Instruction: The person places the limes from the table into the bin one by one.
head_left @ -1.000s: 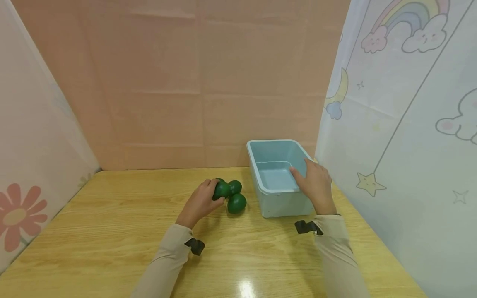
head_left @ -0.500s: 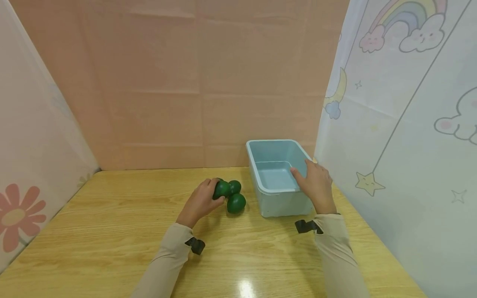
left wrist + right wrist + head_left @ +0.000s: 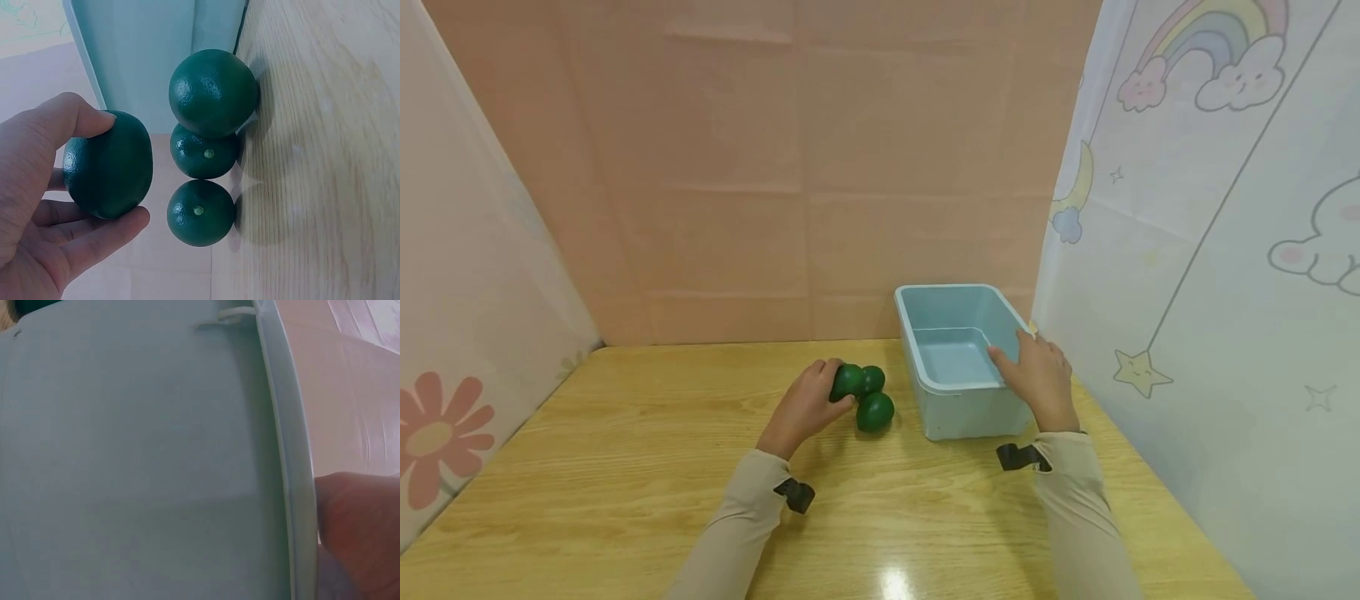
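A glossy dark green citrus fruit (image 3: 109, 165) is gripped by my left hand (image 3: 807, 406), the thumb on one side and the fingers on the other. Close by on the wooden table are three similar fruits: one nearest me (image 3: 876, 412), another behind it (image 3: 872, 380), and a third (image 3: 200, 212) clear in the left wrist view but largely hidden in the head view. A light blue plastic bin (image 3: 973, 415) stands to their right. My right hand (image 3: 1039, 375) is at its right rim, thumb over the inside; the fingertips are hidden, so how firmly it holds cannot be seen.
Bare wooden tabletop (image 3: 640, 467) spreads left of the fruits and toward me. A peach-coloured cloth (image 3: 737, 183) hangs behind the table. A printed cloth wall (image 3: 1210, 350) runs along the right, close to the bin.
The left hand keeps its grip on the fruit with almost no movement. My right hand stays at the bin's rim. The view has shifted very slightly.
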Available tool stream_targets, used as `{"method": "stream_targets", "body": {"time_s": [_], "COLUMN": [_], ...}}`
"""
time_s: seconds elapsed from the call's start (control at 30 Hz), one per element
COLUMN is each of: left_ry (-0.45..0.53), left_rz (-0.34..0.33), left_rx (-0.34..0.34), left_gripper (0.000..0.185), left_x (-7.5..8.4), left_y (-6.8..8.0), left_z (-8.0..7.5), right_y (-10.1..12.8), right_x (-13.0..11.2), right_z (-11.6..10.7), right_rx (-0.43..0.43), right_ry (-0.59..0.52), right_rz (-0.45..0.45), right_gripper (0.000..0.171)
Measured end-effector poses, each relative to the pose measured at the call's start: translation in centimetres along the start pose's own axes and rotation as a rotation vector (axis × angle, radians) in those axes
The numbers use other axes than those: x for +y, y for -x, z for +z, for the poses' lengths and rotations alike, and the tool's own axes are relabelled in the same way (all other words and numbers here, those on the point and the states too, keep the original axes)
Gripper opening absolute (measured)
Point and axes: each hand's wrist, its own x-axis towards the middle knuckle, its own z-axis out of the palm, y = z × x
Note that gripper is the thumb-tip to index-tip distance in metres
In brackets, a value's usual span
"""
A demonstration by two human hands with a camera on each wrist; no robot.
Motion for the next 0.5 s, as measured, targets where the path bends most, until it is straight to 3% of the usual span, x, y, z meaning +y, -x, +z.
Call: {"method": "stream_targets", "body": {"time_s": [0.5], "left_ry": [-0.007], "left_rz": [0.027], "left_rx": [0.045], "left_gripper": [0.055], "left_x": [0.59], "left_y": [-0.06], "left_z": [0.14], "right_y": [0.02], "right_x": [0.35], "right_z": [-0.32], "right_rx": [-0.086], "right_ry": [0.057], "right_rz": [0.03], "right_gripper": [0.07]}}
